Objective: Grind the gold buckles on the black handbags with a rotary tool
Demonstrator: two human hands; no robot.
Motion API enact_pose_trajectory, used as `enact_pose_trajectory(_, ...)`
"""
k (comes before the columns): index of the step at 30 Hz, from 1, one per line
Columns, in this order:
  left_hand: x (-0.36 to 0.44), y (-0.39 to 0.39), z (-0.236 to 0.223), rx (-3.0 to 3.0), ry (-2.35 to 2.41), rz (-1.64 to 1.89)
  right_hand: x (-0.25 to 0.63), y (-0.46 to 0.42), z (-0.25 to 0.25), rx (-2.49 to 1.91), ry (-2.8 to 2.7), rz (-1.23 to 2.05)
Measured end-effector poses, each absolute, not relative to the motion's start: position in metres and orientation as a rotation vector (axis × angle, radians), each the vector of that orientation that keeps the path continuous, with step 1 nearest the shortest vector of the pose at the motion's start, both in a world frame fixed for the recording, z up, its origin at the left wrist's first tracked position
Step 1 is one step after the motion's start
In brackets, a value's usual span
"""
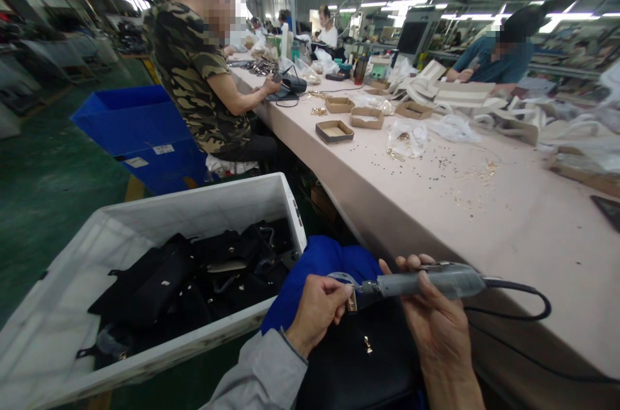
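My right hand (440, 323) is wrapped round a grey electric screwdriver (455, 281), its tip pointing left. That tip meets a small gold metal plate (352, 300), which my left hand (314, 310) pinches between thumb and forefinger. Whether the tip touches a screw is too small to tell. On my lap lies a black bag (358, 371), with a gold clasp piece (367, 345) on its front. Blue cloth (317, 261) shows beneath and behind the bag.
To the left stands a white crate (194, 200) holding several black bags (150, 281). The table (387, 197) on the right carries small cardboard trays (334, 132) and scattered tiny metal parts. A cord (542, 297) loops from the screwdriver. A co-worker (194, 68) sits ahead beside a blue bin (135, 126).
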State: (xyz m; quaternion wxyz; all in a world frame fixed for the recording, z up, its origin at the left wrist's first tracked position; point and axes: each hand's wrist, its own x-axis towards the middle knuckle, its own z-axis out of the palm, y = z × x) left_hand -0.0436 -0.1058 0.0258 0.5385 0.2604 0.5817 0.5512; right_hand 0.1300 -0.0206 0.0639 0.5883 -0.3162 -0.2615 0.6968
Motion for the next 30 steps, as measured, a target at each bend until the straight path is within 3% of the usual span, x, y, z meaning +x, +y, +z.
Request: enact_pose_trajectory(30,-0.0433,-0.1072,0.0258,0.597,1.337,1.320,0.1373,-0.0189,0.0656,-0.696,-0.529,1.644)
